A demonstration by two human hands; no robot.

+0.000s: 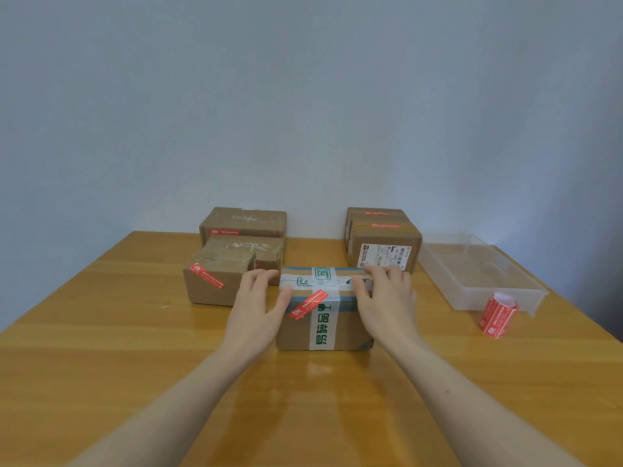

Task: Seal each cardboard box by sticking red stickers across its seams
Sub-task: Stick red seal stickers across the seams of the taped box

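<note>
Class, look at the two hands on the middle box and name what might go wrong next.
1. The red sticker lies slanted over the front top edge; moving the box might lift a loose end.
2. The left hand and right hand hold only the sides, so the box may slip.
3. The sticker roll stands near the right table edge and might roll off.

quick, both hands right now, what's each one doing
Left hand: open, straight fingers pressed against the left side of the brown cardboard box with white printed tape.
Right hand: open, fingers resting on the same box's right top edge.
</note>
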